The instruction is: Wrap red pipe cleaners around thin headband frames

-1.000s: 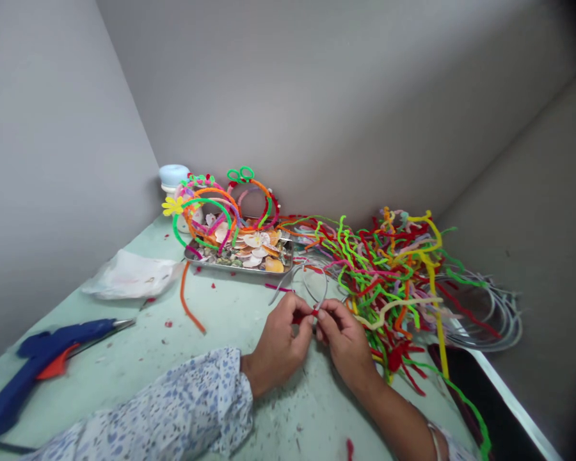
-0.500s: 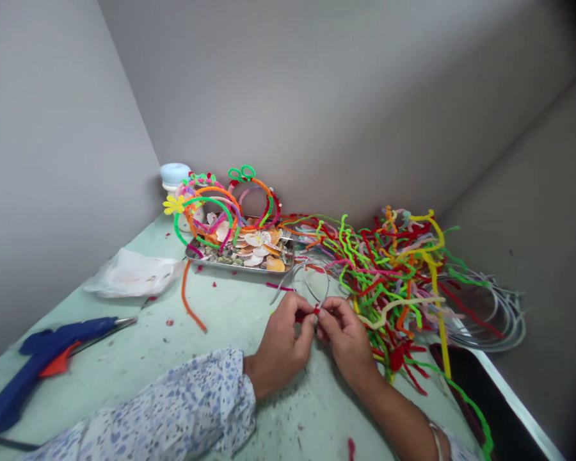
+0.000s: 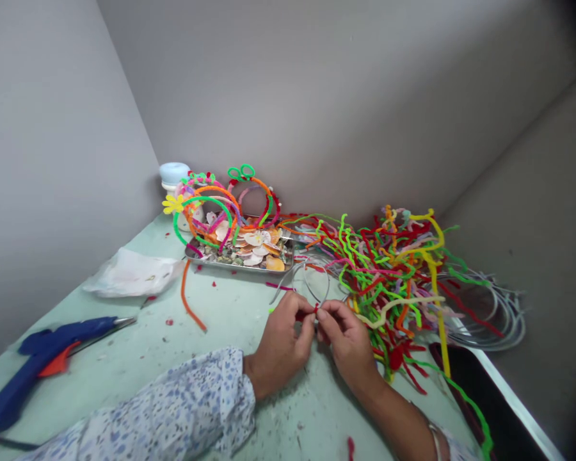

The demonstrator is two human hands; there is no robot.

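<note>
My left hand (image 3: 282, 342) and my right hand (image 3: 349, 340) meet over the table, fingertips almost touching. Both are closed in a pinch on a small piece of red pipe cleaner (image 3: 316, 308); a bit of red also shows below the right fingers. Most of it is hidden by the fingers. Just beyond the fingertips lie thin grey headbands (image 3: 327, 285), one with its curve running down to the pinch. Whether that headband is held too, I cannot tell.
A metal tray (image 3: 240, 267) holds shells and pipe-cleaner headbands. To its right spreads a tangled heap of pipe cleaners (image 3: 379, 275), beside bare headbands (image 3: 513, 320). On the left are a blue glue gun (image 3: 57, 349) and a white plastic bag (image 3: 134, 274). An orange pipe cleaner (image 3: 188, 299) lies mid-table.
Almost nothing differs. The right fingers have shifted very slightly around the red pipe cleaner; the left hand stays where it was.
</note>
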